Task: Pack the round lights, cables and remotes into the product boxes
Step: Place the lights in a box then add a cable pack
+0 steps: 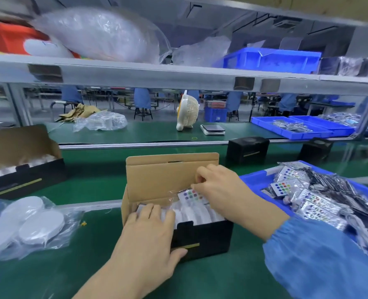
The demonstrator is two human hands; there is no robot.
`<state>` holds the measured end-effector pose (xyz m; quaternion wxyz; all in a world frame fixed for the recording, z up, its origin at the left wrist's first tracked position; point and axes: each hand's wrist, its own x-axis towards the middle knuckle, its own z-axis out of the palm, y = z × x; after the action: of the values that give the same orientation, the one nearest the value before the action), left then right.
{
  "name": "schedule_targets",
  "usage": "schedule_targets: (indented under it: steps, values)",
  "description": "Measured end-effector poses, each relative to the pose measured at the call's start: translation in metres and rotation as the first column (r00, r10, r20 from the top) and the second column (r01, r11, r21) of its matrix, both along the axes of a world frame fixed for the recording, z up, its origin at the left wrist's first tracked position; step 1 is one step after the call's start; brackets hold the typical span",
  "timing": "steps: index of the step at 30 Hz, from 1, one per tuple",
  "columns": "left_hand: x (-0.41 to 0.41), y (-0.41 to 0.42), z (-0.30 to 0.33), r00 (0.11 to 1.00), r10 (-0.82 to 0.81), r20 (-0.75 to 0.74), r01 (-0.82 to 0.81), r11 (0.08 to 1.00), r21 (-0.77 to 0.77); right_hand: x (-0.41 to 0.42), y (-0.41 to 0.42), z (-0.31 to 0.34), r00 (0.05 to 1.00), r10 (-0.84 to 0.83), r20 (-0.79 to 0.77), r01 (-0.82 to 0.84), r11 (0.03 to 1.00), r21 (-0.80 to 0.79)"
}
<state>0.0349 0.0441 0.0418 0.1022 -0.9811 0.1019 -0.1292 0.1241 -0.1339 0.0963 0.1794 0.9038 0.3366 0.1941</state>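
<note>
Closest to the lens, bottom centre, is the bare left hand: fingers flat and slightly spread, pressing the bagged white lights inside the open black-and-kraft cardboard product box, thumb against its front wall. Lower left sits a clear plastic bag of round white lights. Moving right, the right hand pinches the crinkly clear sleeve of a small white remote with coloured buttons at the box's rear. I'd guess it's light, slippery, flexy, so grip the edges. Far right, a blue plastic bin of bagged remotes and cables.
</note>
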Motion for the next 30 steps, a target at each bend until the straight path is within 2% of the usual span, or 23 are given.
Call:
schedule_targets:
  steps: [2,4,5,6,7,8,9,10,11,12,14,15,16,17,18,19,20,21,22,24,26,28,30]
  values:
    - [-0.002,-0.005,0.000,0.999,0.035,-0.012,-0.035,0.999,-0.009,-0.007,0.010,-0.002,0.998,-0.048,-0.039,0.044,0.996,-0.080]
    - [-0.002,-0.008,-0.001,0.996,0.084,0.041,-0.087,0.993,0.078,-0.011,0.012,-0.005,0.996,-0.050,-0.079,0.039,0.989,-0.141]
    - [-0.001,-0.007,-0.002,0.993,0.098,0.067,-0.106,0.986,0.130,-0.011,0.008,-0.003,0.991,-0.034,-0.133,0.018,0.993,-0.119]
    - [-0.001,-0.006,0.000,0.992,0.113,0.062,-0.123,0.977,0.175,-0.009,0.000,-0.001,0.979,0.026,-0.201,-0.026,1.000,0.001]
    - [-0.002,-0.003,0.003,0.991,0.123,0.045,-0.130,0.969,0.210,-0.006,-0.010,-0.001,0.962,0.119,-0.245,-0.064,0.973,0.221]
    - [0.000,0.000,0.006,0.990,0.141,0.013,-0.140,0.963,0.231,-0.003,-0.021,0.000,0.946,0.224,-0.233,-0.078,0.857,0.509]
    - [0.003,0.003,0.009,0.990,0.140,0.001,-0.137,0.967,0.213,0.000,-0.033,0.001,0.939,0.306,-0.157,-0.074,0.624,0.778]
    - [0.004,0.005,0.012,0.992,0.125,-0.014,-0.120,0.973,0.197,0.004,-0.045,-0.001,0.938,0.332,-0.098,-0.025,0.349,0.937]
    - [0.002,0.006,0.012,0.996,0.091,0.010,-0.092,0.979,0.180,0.006,-0.054,-0.004,0.923,0.353,-0.149,0.107,0.136,0.985]
    - [0.000,0.008,0.014,0.998,0.045,0.050,-0.052,0.988,0.142,0.009,-0.058,-0.010,0.859,0.418,-0.297,0.301,0.057,0.952]
    - [-0.006,0.024,0.012,0.947,-0.156,0.282,0.177,0.983,-0.051,0.009,-0.056,-0.035,0.575,0.591,-0.565,0.624,0.129,0.770]
    - [-0.010,0.036,0.008,0.864,-0.222,0.452,0.346,0.914,-0.211,0.007,-0.050,-0.048,0.459,0.666,-0.588,0.699,0.137,0.701]
    - [-0.013,0.052,0.006,0.773,-0.185,0.607,0.472,0.807,-0.355,0.003,-0.043,-0.059,0.412,0.724,-0.554,0.733,0.098,0.673]
    - [-0.015,0.067,0.006,0.741,-0.040,0.670,0.504,0.693,-0.516,0.001,-0.039,-0.067,0.412,0.757,-0.507,0.735,0.053,0.676]
    - [-0.012,0.080,0.007,0.764,0.105,0.637,0.485,0.557,-0.674,0.001,-0.035,-0.072,0.435,0.767,-0.472,0.718,0.021,0.696]
    - [-0.006,0.088,0.008,0.848,0.195,0.492,0.398,0.377,-0.836,0.001,-0.032,-0.073,0.467,0.760,-0.451,0.691,0.005,0.723]
    - [0.002,0.089,0.005,0.955,0.162,0.249,0.234,0.104,-0.967,0.000,-0.029,-0.073,0.505,0.744,-0.438,0.653,0.003,0.757]
    - [0.008,0.087,0.000,0.999,-0.006,0.033,0.032,-0.135,-0.990,-0.002,-0.028,-0.072,0.544,0.731,-0.412,0.614,-0.011,0.790]
    - [0.012,0.085,-0.004,0.983,-0.169,-0.070,-0.111,-0.246,-0.963,-0.004,-0.026,-0.072,0.586,0.718,-0.377,0.576,-0.042,0.816]
    - [0.019,0.082,-0.010,0.945,-0.317,-0.078,-0.143,-0.187,-0.972,-0.013,-0.026,-0.075,0.636,0.706,-0.311,0.512,-0.084,0.855]
    - [0.019,0.085,-0.014,0.959,-0.283,0.030,0.000,-0.108,-0.994,-0.023,-0.030,-0.078,0.640,0.717,-0.277,0.466,-0.076,0.881]
    - [0.020,0.089,-0.016,0.947,-0.276,0.163,0.168,-0.007,-0.986,-0.031,-0.040,-0.077,0.595,0.745,-0.302,0.460,-0.008,0.888]
    - [0.018,0.091,-0.022,0.915,-0.333,0.226,0.275,0.109,-0.955,-0.038,-0.045,-0.075,0.549,0.737,-0.394,0.463,0.124,0.878]
